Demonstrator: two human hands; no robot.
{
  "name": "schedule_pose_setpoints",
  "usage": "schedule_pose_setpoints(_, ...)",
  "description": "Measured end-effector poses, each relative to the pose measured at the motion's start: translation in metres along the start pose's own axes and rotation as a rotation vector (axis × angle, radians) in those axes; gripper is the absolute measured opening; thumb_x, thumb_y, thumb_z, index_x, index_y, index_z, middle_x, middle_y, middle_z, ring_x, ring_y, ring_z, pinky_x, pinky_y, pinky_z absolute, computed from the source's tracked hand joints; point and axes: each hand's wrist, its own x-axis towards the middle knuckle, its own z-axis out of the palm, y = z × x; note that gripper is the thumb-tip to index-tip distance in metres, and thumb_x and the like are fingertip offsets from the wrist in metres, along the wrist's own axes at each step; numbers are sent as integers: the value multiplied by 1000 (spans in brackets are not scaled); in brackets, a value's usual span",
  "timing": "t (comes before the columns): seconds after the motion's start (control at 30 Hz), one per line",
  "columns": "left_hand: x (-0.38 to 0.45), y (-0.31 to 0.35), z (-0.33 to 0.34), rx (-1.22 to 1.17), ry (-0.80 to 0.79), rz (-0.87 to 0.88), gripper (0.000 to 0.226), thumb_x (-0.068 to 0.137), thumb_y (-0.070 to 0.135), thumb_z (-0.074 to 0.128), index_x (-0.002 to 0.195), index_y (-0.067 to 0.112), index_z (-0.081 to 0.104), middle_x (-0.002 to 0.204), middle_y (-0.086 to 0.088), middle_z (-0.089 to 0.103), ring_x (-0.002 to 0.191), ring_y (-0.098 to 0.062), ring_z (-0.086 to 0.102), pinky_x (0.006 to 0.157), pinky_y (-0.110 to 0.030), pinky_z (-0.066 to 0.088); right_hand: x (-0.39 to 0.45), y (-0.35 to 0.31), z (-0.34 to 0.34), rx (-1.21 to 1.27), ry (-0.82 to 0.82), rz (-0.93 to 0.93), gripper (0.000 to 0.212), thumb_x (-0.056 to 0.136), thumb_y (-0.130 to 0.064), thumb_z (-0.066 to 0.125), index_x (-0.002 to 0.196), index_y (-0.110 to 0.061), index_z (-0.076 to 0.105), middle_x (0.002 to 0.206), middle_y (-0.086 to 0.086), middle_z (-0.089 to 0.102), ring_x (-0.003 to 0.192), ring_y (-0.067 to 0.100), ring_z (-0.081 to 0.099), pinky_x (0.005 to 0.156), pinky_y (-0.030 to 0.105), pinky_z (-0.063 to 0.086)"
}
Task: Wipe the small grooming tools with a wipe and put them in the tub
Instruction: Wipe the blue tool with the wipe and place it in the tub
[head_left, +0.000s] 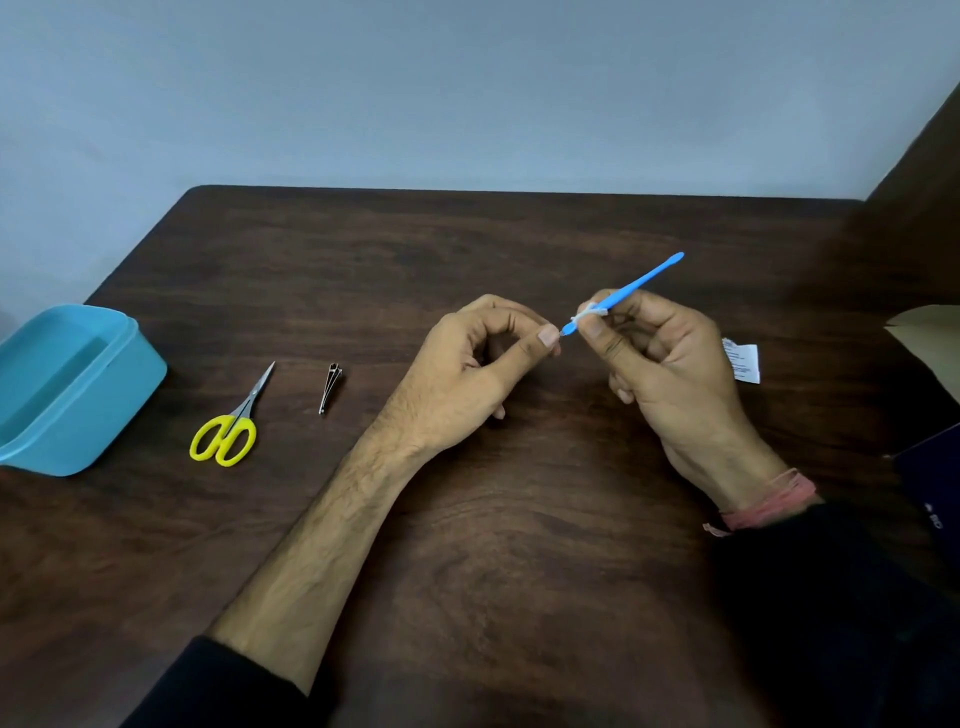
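Far to the left of both hands, the blue tub (78, 389) sits open, with the yellow scissors (228, 426) and nail clipper (330, 387) lying between it and the left hand (467, 374). That hand pinches the near tip of the thin blue tool (626, 288). The right hand (670, 364) grips a white wipe (587, 313) wrapped around the shaft. Wiping appears underway. The next move likely calls for sliding the wipe along the shaft, then carrying the tool left to the tub.

one head-worn camera looks forward and down, close over the dark wooden table (467, 519), facing the grey wall (467, 93) beyond its far edge.
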Motion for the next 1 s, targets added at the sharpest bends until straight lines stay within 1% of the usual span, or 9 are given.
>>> schedule_pose_setpoints(0.1,0,-3,0,15,0,16,12,104,28,77,104,18,83,121,5,71,69,-15,61,49,-28,55,0,0,-1,-2,-10,15,13,90,-30,80,102,-25,83,95,13,73,57,15,40,48,28,33)
schedule_pose_setpoints(0.23,0,-6,-1,23,-6,74,6,103,21,80,105,16,82,124,6,71,65,-9,60,48,-33,58,-1,0,-1,-33,-44,16,20,90,-30,80,107,-20,81,105,29,72,62,21,41,50,26,34)
schedule_pose_setpoints(0.33,1,-7,-3,4,-19,86,8,102,19,80,104,12,83,124,7,72,67,-11,61,49,-33,59,-1,2,-1,-76,-92,-2,20,90,-29,81,107,-18,82,101,24,76,62,14,49,53,19,38)
schedule_pose_setpoints(0.47,-1,-5,-2,-6,-87,87,9,109,19,71,101,15,71,124,-5,73,75,-20,63,52,-29,55,-1,2,-1,-33,-102,-6,7,93,-26,84,100,-25,84,108,31,73,68,31,42,51,26,34)
schedule_pose_setpoints(0.5,-1,-5,-1,-3,-88,91,10,110,19,70,101,16,69,123,-8,73,76,-22,64,51,-29,54,-1,3,-1,-16,-87,-13,5,94,-24,83,99,-25,84,105,28,74,65,29,43,52,26,34)
schedule_pose_setpoints(0.6,-1,-7,0,68,-60,162,8,110,19,69,103,22,68,118,-3,71,79,-29,68,54,-27,55,-2,4,-1,-62,-78,-59,9,97,-11,80,106,-11,82,90,6,79,58,2,52,56,14,40)
schedule_pose_setpoints(0.67,-2,-7,0,150,-37,225,4,110,19,69,108,22,68,114,4,69,83,-18,68,59,-26,57,-3,5,-1,-79,-84,-60,11,98,-6,78,108,-4,80,92,7,80,58,-1,57,58,10,43)
schedule_pose_setpoints(0.83,-3,-8,1,202,-19,269,3,110,19,69,107,20,68,110,5,67,83,-19,66,58,-35,59,-3,5,-2,-58,-38,-68,8,97,-5,79,104,-3,80,92,-2,79,58,-1,59,59,10,44)
schedule_pose_setpoints(1.0,-3,-6,0,213,-15,273,2,109,17,69,108,18,69,109,6,65,84,-19,66,56,-36,59,-2,5,-4,-133,-84,-42,10,99,-12,81,108,-10,83,95,12,82,57,0,54,58,11,42)
